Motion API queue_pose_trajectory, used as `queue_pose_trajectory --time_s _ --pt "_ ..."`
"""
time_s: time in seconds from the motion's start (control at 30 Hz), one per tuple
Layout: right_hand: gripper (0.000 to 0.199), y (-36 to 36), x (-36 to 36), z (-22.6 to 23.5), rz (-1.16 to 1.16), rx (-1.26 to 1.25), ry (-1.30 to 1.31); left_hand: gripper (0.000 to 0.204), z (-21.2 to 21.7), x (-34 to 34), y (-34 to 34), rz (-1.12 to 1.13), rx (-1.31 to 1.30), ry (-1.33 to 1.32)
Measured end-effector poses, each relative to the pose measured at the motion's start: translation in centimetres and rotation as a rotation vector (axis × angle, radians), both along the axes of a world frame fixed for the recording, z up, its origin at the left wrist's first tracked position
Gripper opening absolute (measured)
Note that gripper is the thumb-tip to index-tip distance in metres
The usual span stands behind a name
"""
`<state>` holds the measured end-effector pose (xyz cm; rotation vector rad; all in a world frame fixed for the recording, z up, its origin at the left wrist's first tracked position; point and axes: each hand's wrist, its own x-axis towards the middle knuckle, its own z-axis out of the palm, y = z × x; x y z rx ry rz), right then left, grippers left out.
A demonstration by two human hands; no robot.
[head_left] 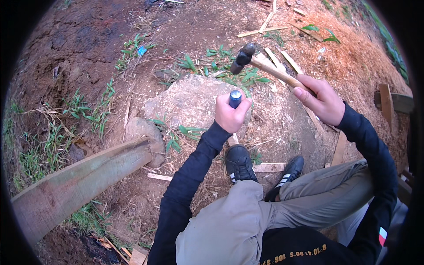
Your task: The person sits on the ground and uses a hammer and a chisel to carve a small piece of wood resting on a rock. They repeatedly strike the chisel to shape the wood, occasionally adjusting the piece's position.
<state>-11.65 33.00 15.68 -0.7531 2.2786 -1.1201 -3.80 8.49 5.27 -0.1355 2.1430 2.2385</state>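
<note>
My left hand (229, 115) is closed around the upright blue handle of what looks like a chisel (234, 101), its bright round end facing up. The blade is hidden below my fist. In my right hand (323, 100) is a ball-peen hammer (277, 73), gripped near the end of its wooden handle. The dark hammer head hangs in the air beyond the chisel, apart from it. Beneath and past my left fist lies a broad flat stone (190, 99) dusted with sawdust.
A thick wooden plank (84, 179) slants in from the left, its end against a smaller rock (148, 132). Wood strips (267, 24) and sawdust (353, 48) litter the far right ground. My shoes (240, 161) are just below the stone. Weeds (53, 141) grow at left.
</note>
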Motion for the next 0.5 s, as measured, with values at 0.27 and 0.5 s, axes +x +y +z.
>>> queue_pose_trajectory --time_s 0.27,0.5 --pt "0.038 -0.2 0.0 0.6 -0.024 0.0 0.025 0.025 -0.3 0.0 -0.6 -0.147 -0.047 0.077" --pt "0.04 0.0 0.1 0.5 -0.039 -0.027 0.042 0.024 -1.1 -0.1 -0.9 -0.153 0.07 0.008"
